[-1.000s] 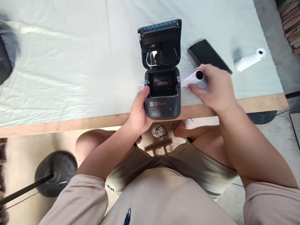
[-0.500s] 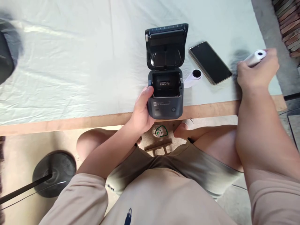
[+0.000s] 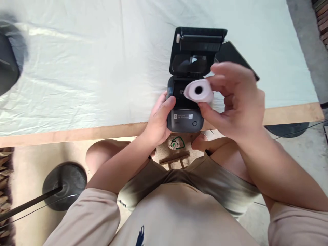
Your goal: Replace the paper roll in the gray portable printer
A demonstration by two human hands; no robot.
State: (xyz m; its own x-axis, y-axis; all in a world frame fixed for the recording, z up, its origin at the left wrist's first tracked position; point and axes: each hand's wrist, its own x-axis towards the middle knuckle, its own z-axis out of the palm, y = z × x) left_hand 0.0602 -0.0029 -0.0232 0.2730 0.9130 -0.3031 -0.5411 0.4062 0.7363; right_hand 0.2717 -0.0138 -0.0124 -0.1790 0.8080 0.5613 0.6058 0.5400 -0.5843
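Note:
My left hand [image 3: 160, 118] grips the left side of a small dark label printer [image 3: 186, 124], thumb over its front edge. The printer's lid [image 3: 197, 51] stands raised, and its paper bay shows in part. Between the thumb and fingers of my right hand [image 3: 238, 100] is a white paper roll [image 3: 205, 91], its dark core hole facing up toward me. The roll is over the right part of the bay; whether it touches the printer I cannot tell. Behind my right hand, a smartphone [image 3: 234, 56] lies partly covered on the table.
A pale cloth [image 3: 89, 68] covers the table, whose wooden edge [image 3: 107, 131] runs in front of me. At the far left is a dark rounded object [image 3: 7, 61]. Below stand a round black base [image 3: 65, 184] with a pole and, between my feet, a bottle [image 3: 174, 143].
My right hand has brought the paper roll from the table's right side to the printer. The printer has shifted slightly right. The second roll beside it is now hidden.

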